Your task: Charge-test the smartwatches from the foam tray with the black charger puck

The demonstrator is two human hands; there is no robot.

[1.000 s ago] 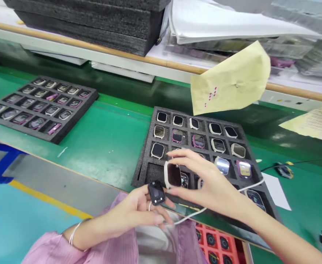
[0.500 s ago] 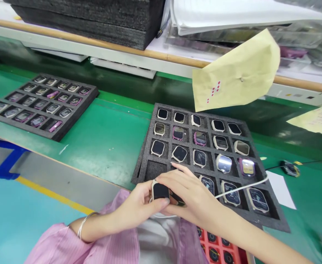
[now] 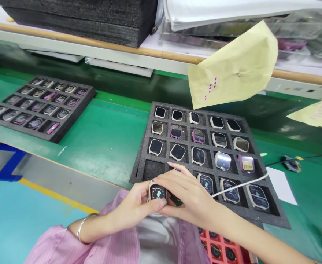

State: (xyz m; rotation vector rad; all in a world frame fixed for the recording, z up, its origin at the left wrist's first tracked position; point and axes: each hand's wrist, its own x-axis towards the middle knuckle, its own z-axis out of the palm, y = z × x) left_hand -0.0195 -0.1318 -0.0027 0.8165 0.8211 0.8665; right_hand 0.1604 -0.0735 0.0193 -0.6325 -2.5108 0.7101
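My left hand (image 3: 132, 207) is closed around a smartwatch (image 3: 157, 191), the thumb over the lower part of its screen. The screen is lit with a dial. My right hand (image 3: 191, 192) is curled against the same watch, its fingertips at the upper edge and side. Something dark shows beneath my right palm, too hidden to name. A white cable (image 3: 239, 186) runs from the right to behind my right hand. Just beyond my hands lies a black foam tray (image 3: 174, 167) of watches in compartments, some with lit screens; the front left compartment holds no watch.
A second foam tray (image 3: 75, 119) of watches sits at the left on the green table (image 3: 108, 135). A red tray (image 3: 222, 242) with round black pieces is below my right forearm. Yellow paper (image 3: 232, 69) hangs from the shelf. White paper (image 3: 280, 187) lies at the right.
The watch's screen, dark before, now shows a lit dial. My hands keep nearly the same grip on it. The whole view has shifted slightly.
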